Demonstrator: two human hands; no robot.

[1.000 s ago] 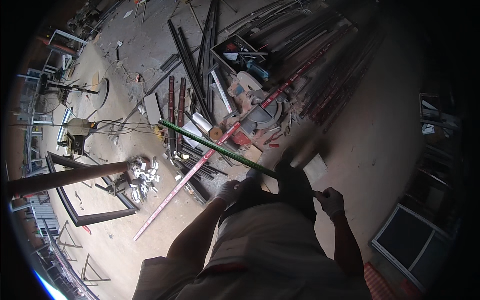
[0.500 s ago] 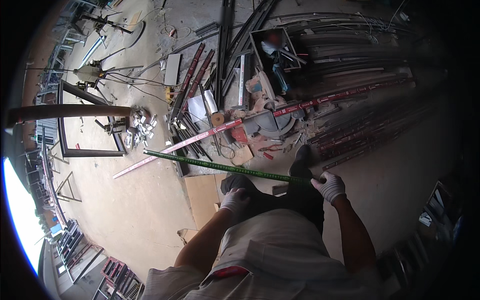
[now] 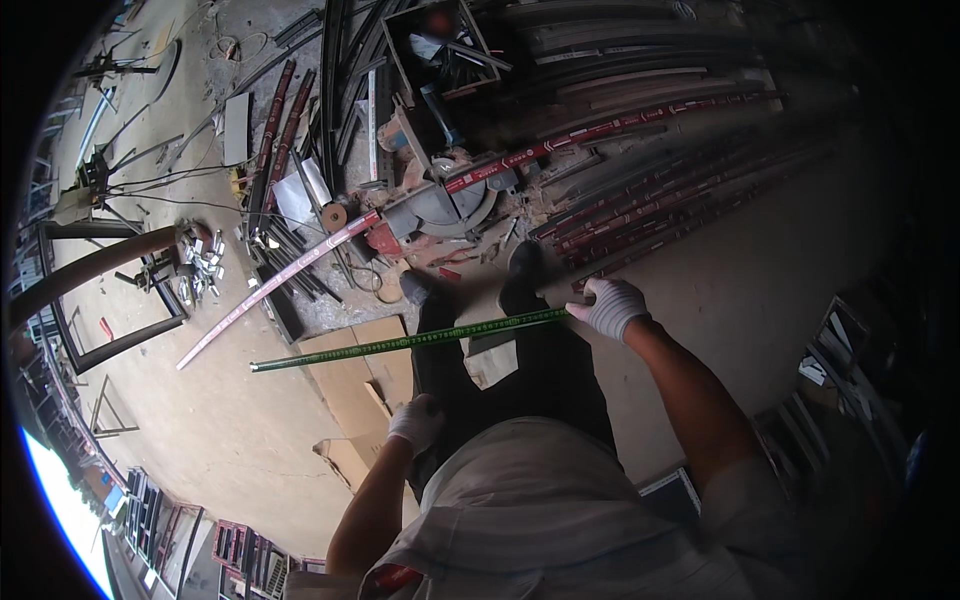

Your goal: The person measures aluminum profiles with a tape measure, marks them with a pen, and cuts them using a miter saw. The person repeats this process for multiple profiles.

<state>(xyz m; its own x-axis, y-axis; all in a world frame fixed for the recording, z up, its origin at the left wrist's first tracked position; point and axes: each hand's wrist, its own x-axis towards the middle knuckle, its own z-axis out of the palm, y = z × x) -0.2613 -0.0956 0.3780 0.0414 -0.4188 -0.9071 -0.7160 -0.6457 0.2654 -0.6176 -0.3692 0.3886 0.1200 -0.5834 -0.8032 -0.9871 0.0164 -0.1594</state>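
My right hand, in a striped whitish glove, is closed on one end of a green tape measure. Its blade stretches leftward above my legs, and the far tip is free in the air. Whether a case sits inside that hand is hidden. My left hand, gloved as well, lies against my left thigh with its fingers curled; what it holds, if anything, is out of sight. Beyond my feet, a long red-and-white wrapped profile lies across a mitre saw.
Dark and red profiles lie stacked at the right. An open box of offcuts stands behind the saw. Cardboard lies left of my legs. Further left are a dark frame and a pile of small metal pieces.
My view has shifted, so the saw and profiles appear further left. The right hand has risen in view, and the tape now slopes down to the left. My left hand has slid from knee to thigh.
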